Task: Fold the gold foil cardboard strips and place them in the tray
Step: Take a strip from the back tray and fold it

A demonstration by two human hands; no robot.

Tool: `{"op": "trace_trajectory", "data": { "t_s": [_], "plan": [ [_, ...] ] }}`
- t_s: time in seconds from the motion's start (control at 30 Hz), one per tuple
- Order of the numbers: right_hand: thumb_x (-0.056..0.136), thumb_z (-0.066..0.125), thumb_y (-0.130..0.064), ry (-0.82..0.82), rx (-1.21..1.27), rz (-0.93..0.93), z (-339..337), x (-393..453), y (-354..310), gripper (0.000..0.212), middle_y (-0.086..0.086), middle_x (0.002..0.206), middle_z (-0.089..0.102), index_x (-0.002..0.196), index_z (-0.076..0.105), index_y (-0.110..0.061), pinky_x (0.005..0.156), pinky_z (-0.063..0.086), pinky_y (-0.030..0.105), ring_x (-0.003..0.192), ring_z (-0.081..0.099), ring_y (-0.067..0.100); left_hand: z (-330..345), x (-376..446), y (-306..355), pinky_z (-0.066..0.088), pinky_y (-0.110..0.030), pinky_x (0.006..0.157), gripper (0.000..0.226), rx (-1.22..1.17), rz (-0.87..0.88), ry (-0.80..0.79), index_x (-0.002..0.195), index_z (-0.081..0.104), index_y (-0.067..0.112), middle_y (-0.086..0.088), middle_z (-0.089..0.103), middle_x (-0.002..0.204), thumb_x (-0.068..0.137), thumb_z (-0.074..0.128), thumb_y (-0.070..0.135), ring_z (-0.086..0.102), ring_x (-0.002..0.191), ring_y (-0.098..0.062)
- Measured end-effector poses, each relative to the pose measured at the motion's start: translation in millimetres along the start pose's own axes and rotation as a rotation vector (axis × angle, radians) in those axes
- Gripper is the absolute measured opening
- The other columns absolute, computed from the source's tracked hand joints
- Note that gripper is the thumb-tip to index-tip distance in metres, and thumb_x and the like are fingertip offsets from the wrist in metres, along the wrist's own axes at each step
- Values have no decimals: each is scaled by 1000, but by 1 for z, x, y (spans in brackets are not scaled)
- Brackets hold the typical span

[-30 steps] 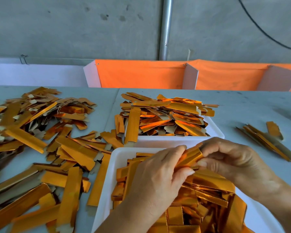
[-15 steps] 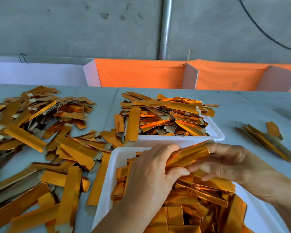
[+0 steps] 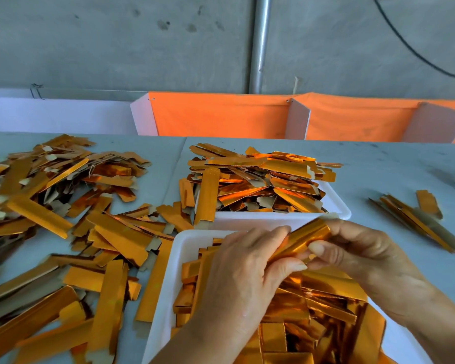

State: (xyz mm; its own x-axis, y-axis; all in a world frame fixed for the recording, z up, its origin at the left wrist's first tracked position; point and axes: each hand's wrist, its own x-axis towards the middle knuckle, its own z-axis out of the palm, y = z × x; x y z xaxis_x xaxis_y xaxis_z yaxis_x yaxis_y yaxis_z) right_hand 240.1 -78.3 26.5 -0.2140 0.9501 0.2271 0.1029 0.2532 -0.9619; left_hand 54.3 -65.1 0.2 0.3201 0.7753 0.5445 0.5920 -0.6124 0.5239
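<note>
Just above the near tray [image 3: 179, 248], the strip [image 3: 300, 239] runs left-low to right-high; left hand [image 3: 244, 269] and right hand [image 3: 357, 248] pinch its opposite ends, equally near.

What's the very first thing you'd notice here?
The two hands in the middle: the left hand and right hand both hold one shiny gold strip above the near white tray, which is full of gold pieces. Behind it sits a second heaped tray, and loose strips cover the table's left side.
</note>
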Motion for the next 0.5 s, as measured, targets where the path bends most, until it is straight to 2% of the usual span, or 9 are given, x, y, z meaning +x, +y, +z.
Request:
{"op": "trace_trajectory", "data": {
  "t_s": [0.1, 0.23, 0.33, 0.43, 0.5],
  "plan": [
    [74, 67, -25, 15, -6, -8, -1, -2, 0, 19, 9, 90, 75, 91, 76, -22, 71, 58, 27, 85, 72, 23, -1, 0, 0, 49, -30, 91, 60, -82, 0, 0, 133, 51, 32, 16, 60, 116, 84, 39, 64, 52, 110, -4],
    [74, 69, -27, 11, -14, -11, 0, -4, 0, 20, 9, 94, 74, 92, 76, -24, 73, 59, 29, 87, 71, 22, -2, -1, 4, 50, -30, 94, 54, -114, 16, 16, 133, 51, 33, 15, 63, 118, 85, 42, 58, 54, 112, -3],
    [74, 67, -18, 18, -7, -12, 1, -5, 2, 20, 7, 95, 74, 90, 77, -23, 69, 58, 27, 85, 71, 18, -2, 0, 6, 52, -22, 90, 46, -146, 25, 71, 125, 59, 27, 13, 66, 115, 86, 46, 47, 58, 107, 1],
    [74, 64, -12, 23, -16, -20, 4, -6, 3, 23, 5, 93, 74, 90, 77, -24, 67, 58, 25, 83, 71, 16, -2, 1, 5, 48, -10, 86, 42, -268, -11, 81, 121, 62, 27, 19, 65, 108, 84, 54, 44, 56, 104, 10],
    [74, 64, -13, 29, -27, -27, 5, -6, 4, 24, 5, 92, 75, 90, 77, -27, 68, 58, 25, 83, 71, 15, -3, 1, 3, 49, -11, 85, 38, -309, -37, 72, 117, 63, 30, 21, 66, 104, 82, 56, 42, 58, 100, 10]
  ]
}}
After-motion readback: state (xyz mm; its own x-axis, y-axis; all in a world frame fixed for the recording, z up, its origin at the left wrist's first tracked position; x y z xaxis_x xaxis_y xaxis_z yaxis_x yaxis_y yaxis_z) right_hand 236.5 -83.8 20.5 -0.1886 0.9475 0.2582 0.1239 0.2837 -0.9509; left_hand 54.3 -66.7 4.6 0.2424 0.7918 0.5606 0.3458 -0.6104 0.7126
